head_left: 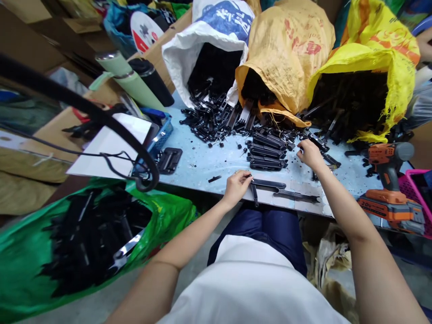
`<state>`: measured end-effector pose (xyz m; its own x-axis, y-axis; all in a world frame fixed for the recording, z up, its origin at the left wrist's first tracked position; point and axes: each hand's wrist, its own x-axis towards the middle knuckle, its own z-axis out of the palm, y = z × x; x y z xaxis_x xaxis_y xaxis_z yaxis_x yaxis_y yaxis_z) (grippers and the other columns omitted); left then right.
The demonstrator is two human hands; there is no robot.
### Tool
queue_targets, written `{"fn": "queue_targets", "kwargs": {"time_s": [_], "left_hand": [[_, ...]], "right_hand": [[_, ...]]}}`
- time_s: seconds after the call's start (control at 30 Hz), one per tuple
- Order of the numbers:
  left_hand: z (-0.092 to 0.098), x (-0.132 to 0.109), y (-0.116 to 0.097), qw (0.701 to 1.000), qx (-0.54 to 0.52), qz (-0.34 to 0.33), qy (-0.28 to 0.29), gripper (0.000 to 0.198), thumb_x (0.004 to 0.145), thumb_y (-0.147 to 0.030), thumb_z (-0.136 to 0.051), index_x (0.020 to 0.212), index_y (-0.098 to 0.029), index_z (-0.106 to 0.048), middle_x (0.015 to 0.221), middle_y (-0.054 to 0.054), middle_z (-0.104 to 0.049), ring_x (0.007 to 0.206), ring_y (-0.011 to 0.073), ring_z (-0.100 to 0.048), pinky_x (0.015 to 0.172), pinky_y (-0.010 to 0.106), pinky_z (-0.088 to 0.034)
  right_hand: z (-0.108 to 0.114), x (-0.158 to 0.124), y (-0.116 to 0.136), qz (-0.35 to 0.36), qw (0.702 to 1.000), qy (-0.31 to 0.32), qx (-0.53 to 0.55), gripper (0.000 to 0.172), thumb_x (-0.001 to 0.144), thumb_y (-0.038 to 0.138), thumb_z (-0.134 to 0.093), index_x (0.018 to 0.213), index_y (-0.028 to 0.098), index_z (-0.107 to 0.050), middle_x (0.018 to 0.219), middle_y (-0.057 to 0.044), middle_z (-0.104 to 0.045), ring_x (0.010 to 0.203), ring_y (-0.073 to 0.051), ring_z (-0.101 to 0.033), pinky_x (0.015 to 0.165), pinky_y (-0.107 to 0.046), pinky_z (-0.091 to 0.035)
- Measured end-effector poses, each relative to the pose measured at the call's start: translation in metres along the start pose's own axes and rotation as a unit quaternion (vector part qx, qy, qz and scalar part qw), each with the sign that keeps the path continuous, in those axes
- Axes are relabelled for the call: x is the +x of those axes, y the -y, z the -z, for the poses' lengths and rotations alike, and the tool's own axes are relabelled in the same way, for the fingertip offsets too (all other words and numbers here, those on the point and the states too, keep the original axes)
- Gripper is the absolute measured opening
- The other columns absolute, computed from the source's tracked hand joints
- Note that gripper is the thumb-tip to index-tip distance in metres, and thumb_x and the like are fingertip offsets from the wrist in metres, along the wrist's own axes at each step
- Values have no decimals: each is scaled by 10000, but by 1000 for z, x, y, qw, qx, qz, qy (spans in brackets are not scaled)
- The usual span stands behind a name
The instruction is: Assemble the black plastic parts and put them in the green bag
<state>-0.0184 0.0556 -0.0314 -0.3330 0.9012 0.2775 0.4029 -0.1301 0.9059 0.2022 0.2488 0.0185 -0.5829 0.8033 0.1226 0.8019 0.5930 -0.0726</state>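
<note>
My left hand (236,186) is closed in a pinch at the left end of a black bar (270,183), near the table's front edge. A shorter black arm (254,194) hangs from the same end, and a small silvery bit shows at the fingertips. Farther right on the same grey strip lies a notched black piece (299,196). My right hand (309,154) is closed, fingertips together, beside loose small black parts; anything in it is too small to make out. Between the hands, slightly farther back, sits a row of stacked black assemblies (267,150).
Black parts spill from a white sack (175,58), an orange sack (290,49) and a yellow sack (400,85). A cordless drill (388,180) stands at right. A green bag (27,252) of black pieces lies lower left; a black cable (84,105) crosses above. Bottles (151,81) stand back left.
</note>
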Motion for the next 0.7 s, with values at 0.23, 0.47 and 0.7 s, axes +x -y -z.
{"fn": "queue_targets", "kwargs": {"time_s": [0.23, 0.47, 0.7], "left_hand": [[-3, -7, 1, 931, 261, -252, 33, 204, 894, -209, -430, 949, -131, -609, 873, 114, -671, 828, 183, -651, 727, 290, -540], [10, -2, 16, 858, 320, -386, 106, 270, 905, -122, -332, 1058, -80, -550, 892, 165, -660, 817, 203, -650, 679, 333, -553], [8, 4, 26, 829, 325, -439, 118, 259, 908, -112, -314, 1003, -78, -553, 848, 147, -655, 742, 182, -639, 650, 339, -550]], "right_hand": [[21, -51, 31, 91, 986, -62, 129, 244, 875, 357, -426, 821, 187, -592, 798, -67, -613, 736, -173, -582, 666, -279, -449], [18, -90, 60, 120, 974, -53, 186, 320, 885, 441, -405, 724, 194, -531, 643, -15, -568, 543, -114, -520, 526, -223, -404], [2, -97, 61, 138, 980, -69, 122, 375, 922, 399, -329, 673, 190, -516, 626, -24, -545, 535, -108, -496, 517, -213, -380]]}}
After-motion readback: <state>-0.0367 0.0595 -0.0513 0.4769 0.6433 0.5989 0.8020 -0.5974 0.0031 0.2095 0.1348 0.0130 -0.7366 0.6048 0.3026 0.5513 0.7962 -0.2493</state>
